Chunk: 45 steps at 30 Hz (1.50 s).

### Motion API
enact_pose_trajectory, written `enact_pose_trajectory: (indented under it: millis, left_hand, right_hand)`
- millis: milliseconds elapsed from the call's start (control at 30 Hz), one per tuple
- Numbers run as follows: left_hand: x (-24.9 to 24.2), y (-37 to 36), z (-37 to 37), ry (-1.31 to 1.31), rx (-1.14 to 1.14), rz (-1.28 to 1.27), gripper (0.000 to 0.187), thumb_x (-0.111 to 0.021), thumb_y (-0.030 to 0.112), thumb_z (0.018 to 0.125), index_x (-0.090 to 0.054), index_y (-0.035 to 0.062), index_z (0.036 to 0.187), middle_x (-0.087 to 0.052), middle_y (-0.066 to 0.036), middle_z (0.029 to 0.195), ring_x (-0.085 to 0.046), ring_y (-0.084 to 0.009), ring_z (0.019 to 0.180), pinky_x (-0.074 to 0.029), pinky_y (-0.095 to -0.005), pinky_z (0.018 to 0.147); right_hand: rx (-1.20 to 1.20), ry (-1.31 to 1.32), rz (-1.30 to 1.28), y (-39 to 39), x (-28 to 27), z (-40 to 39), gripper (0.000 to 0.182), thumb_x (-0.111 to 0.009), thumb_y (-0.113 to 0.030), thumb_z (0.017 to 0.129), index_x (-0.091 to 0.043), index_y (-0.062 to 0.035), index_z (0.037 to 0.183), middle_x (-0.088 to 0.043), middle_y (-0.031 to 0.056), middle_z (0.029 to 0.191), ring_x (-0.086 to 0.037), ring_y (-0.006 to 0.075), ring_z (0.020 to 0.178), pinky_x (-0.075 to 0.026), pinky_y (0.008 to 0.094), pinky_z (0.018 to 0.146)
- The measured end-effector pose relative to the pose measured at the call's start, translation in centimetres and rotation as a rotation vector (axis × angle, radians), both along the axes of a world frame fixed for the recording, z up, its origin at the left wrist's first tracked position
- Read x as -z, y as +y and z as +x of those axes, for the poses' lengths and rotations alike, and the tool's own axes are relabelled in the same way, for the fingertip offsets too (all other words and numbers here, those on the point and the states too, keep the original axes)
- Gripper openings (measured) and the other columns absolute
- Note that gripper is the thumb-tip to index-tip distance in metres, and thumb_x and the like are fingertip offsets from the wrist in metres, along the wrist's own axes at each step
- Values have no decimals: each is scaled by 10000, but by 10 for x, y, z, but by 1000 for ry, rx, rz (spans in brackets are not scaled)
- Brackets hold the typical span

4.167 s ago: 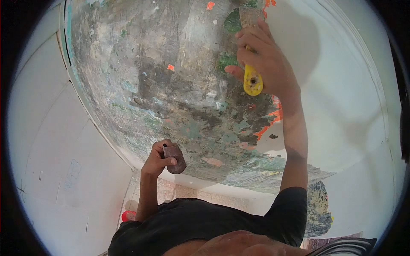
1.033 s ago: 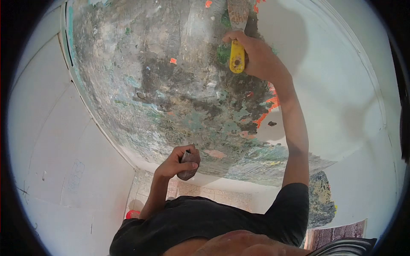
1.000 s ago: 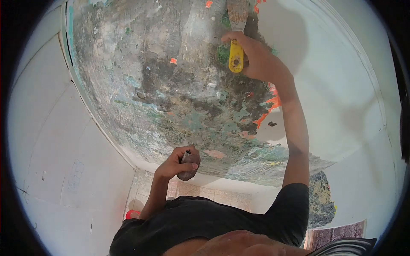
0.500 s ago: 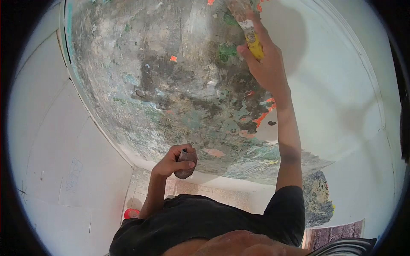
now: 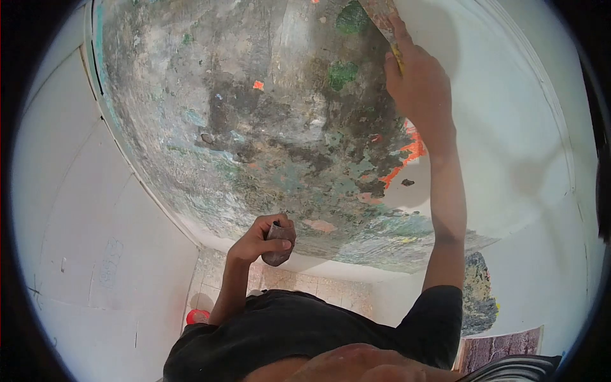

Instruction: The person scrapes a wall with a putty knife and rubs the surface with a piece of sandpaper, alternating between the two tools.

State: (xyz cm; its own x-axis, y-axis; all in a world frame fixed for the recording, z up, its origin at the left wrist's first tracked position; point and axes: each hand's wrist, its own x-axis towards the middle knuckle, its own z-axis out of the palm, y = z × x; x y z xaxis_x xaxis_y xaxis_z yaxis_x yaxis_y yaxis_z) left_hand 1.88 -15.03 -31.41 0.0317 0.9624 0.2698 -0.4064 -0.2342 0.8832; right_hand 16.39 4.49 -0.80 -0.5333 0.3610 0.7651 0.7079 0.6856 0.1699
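My right hand is raised at the upper right, wrapped round the yellow handle of a scraper. The scraper's blade lies over the border between the bare, mottled grey wall and the white paint. Lower down, in front of my body, my left hand is closed on a brown, worn lump with a dark hollow at its top; its exact kind does not show. Bright orange flakes line the paint's edge below my right hand.
A white panelled surface runs along the left. Floor tiles show below the wall, with a small red object at the lower left. Another stripped patch and a purplish, wood-like panel are at the lower right.
My right hand has shifted to the right with the scraper, and its handle is more covered by the hand now. My left hand has stayed nearly still with the brown lump.
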Motion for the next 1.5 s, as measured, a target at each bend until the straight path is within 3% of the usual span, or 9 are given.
enact_pose_trajectory:
  millis: [100,167,233,300,600,700,900,1400,1500]
  left_hand:
    - [1,2,1,1,6,30,225,-749,63,757,-527,84,786,-555,-43,776,-498,-126,710,-399,-284,611]
    - [3,4,3,4,-5,18,228,-749,63,759,-523,84,788,-553,-43,775,-495,-125,712,-398,-282,614]
    - [7,5,1,-4,11,16,177,-737,61,783,-569,66,839,-590,-15,811,-528,-98,742,-422,-268,665]
    - [7,8,-1,-16,40,26,156,-729,66,802,-591,57,874,-608,1,835,-544,-83,761,-437,-260,692]
    - [-2,12,1,-16,-33,-23,174,-687,156,885,-555,74,961,-590,22,852,-530,-56,783,-447,-243,699]
    - [3,16,0,4,-17,-24,174,-678,163,894,-544,79,965,-574,28,839,-518,-55,781,-444,-242,707]
    - [7,17,-1,-54,-24,-18,148,-657,152,908,-541,82,967,-561,30,837,-510,-57,783,-439,-240,720]
    - [10,28,5,-21,8,-15,178,-675,170,902,-543,79,981,-578,28,861,-521,-47,800,-442,-228,721]
    - [7,25,8,-2,10,-52,171,-670,167,905,-542,80,979,-575,29,855,-517,-48,798,-438,-227,719]
  right_hand:
    - [-116,51,-116,-8,-13,-1,524,-548,-242,935,-421,-232,1443,-660,180,1124,-633,353,1016,-506,425,814]
    - [-151,-10,97,0,-21,-2,357,-550,-182,923,-558,-71,1262,-569,162,733,-556,307,636,-463,403,591]
    - [-134,-56,110,-3,-24,1,374,-542,-159,929,-542,14,1260,-530,171,543,-521,300,448,-440,395,482]
    - [-71,-89,-71,-22,-29,3,545,-523,-171,951,-372,23,1437,-546,209,552,-528,330,451,-438,402,487]
    - [-150,-34,-307,-49,-45,-5,490,-518,-144,942,-436,82,1370,-539,238,573,-519,343,468,-436,434,517]
    - [-198,2,-23,-24,-28,-11,490,-515,-140,943,-434,86,1370,-539,249,590,-538,343,507,-432,442,540]
    - [-181,40,-292,-53,-41,-10,494,-521,-151,944,-432,83,1370,-531,250,595,-532,333,508,-414,416,534]
    - [-368,70,-207,-27,-40,-8,486,-492,-176,968,-429,75,1379,-542,217,606,-494,212,489,-416,376,549]
    - [-261,64,-428,-46,-47,-1,489,-474,-182,977,-419,86,1382,-536,207,602,-516,207,513,-426,370,561]
